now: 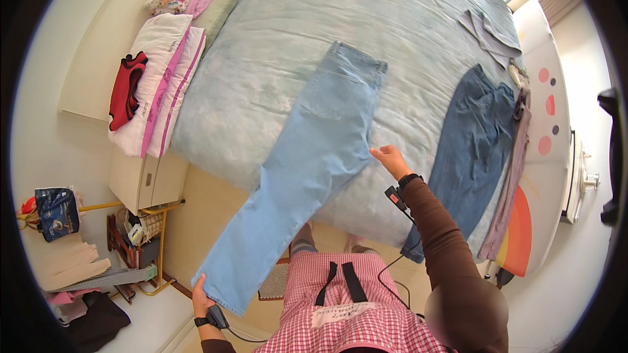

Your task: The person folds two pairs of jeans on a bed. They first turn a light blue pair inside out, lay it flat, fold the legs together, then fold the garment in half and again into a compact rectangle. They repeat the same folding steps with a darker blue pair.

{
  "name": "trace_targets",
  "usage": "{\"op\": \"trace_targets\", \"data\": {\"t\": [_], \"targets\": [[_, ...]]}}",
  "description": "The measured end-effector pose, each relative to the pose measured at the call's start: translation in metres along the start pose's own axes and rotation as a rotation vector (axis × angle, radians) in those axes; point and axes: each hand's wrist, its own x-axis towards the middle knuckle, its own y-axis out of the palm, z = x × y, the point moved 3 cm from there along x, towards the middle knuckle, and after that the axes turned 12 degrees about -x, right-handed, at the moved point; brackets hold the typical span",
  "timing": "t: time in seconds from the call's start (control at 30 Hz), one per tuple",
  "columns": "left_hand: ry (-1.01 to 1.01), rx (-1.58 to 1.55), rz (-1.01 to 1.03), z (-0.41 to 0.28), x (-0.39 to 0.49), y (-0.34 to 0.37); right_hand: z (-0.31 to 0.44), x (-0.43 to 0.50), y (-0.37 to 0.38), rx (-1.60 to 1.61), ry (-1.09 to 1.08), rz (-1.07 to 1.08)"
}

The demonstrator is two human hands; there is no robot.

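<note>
A pair of light blue jeans [304, 142] is folded lengthwise, its waistband on the bed and its lower legs reaching past the bed's near edge. My left hand [200, 296] grips the hem corner at the lower left, off the bed. At the jeans' right edge, below the back pocket, the fingertips of my right hand [391, 161] meet the fabric; whether they pinch it cannot be told. Darker blue jeans [473, 152] lie to the right of that hand, one leg hanging over the bed's edge.
Beside the dark jeans are a mauve garment [505, 181] and a tall white padded panel [544, 93]. Folded quilts [164, 68] with a red garment [126, 93] sit left of the bed [245, 83]. A yellow-framed rack [159, 250] holds clothes. Cables hang from both wrists.
</note>
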Motion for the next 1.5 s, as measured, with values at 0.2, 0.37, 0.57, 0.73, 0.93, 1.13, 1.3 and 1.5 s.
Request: {"op": "trace_targets", "data": {"t": [0.2, 0.37, 0.57, 0.73, 0.93, 1.13, 1.3, 1.5], "targets": [[-0.035, 0.105, -0.026, -0.039, 0.027, -0.01, 0.038, 0.085, 0.054, 0.128, -0.012, -0.171], [-0.086, 0.111, -0.059, -0.086, 0.049, -0.004, 0.074, 0.091, 0.055, 0.609, -0.065, -0.101], [0.151, 0.291, 0.26, -0.189, 0.09, 0.079, 0.116, 0.026, -0.027, 0.832, -0.165, -0.198], [0.186, 0.28, 0.431, -0.248, 0.129, 0.177, 0.112, -0.069, -0.125, 0.837, -0.185, -0.475], [0.043, 0.596, 0.737, -0.249, 0.234, 0.284, 0.008, -0.148, -0.122, 0.861, -0.051, -0.686], [0.246, 1.063, 0.486, -0.136, 0.402, 0.324, -0.158, -0.136, -0.004, 0.134, 0.759, -0.403], [0.404, 0.789, 0.35, -0.08, 0.463, 0.29, -0.086, -0.11, -0.003, -0.524, 0.037, -0.693], [0.426, 0.884, 0.375, -0.087, 0.439, 0.264, 0.031, -0.026, 0.006, -0.601, -0.411, -0.555]]}}
